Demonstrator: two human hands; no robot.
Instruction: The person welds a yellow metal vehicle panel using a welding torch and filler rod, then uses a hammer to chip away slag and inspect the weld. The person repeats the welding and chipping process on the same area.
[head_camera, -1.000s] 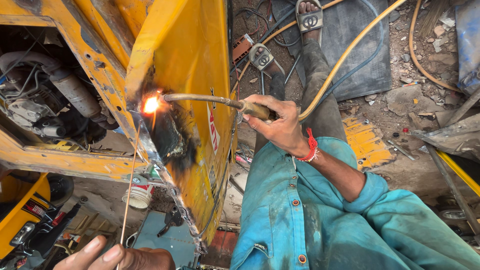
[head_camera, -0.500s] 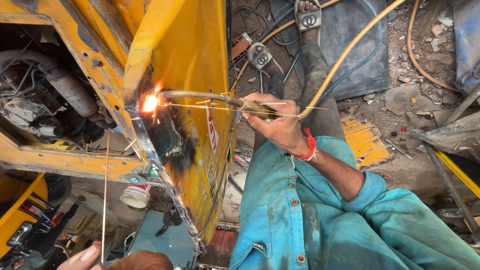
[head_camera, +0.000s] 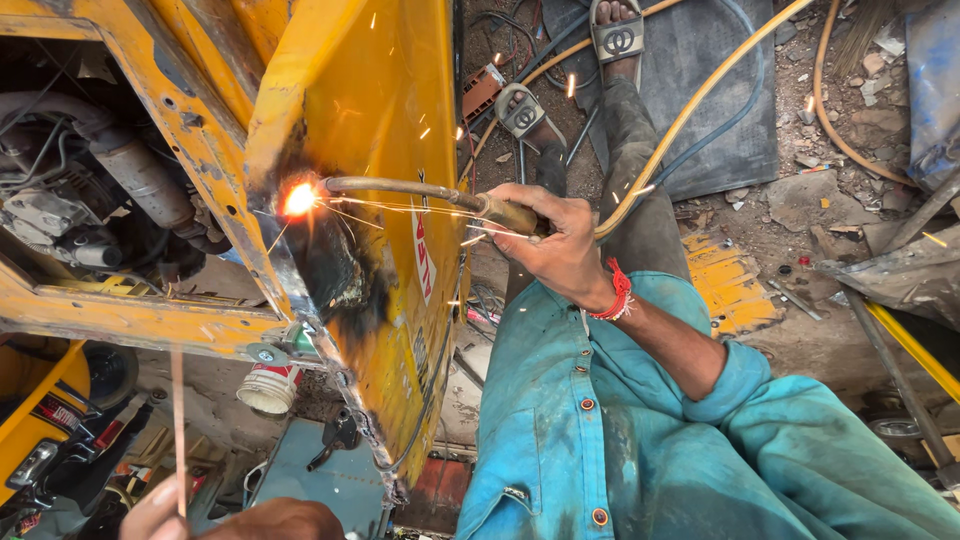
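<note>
My right hand (head_camera: 555, 245) grips the brass handle of a gas torch (head_camera: 430, 195), whose curved tip burns with a bright flame (head_camera: 299, 199) at the scorched edge of a yellow vehicle panel (head_camera: 375, 120). Sparks fly off to the right. A yellow hose (head_camera: 700, 100) runs from the torch away across the ground. My left hand (head_camera: 240, 518), at the bottom edge, pinches a thin filler rod (head_camera: 178, 420) that stands upright, its top end well below the flame.
Engine parts and a grey pipe (head_camera: 130, 165) fill the opening at left. A white can (head_camera: 268, 388) stands below the panel. My sandalled feet (head_camera: 620, 35) rest on a dark mat (head_camera: 710, 110). Scrap metal and a yellow plate (head_camera: 730, 285) lie at right.
The filler rod has drawn away from the flame, down and to the left, then shifted back a little rightward. The torch stays at the same spot and throws more sparks.
</note>
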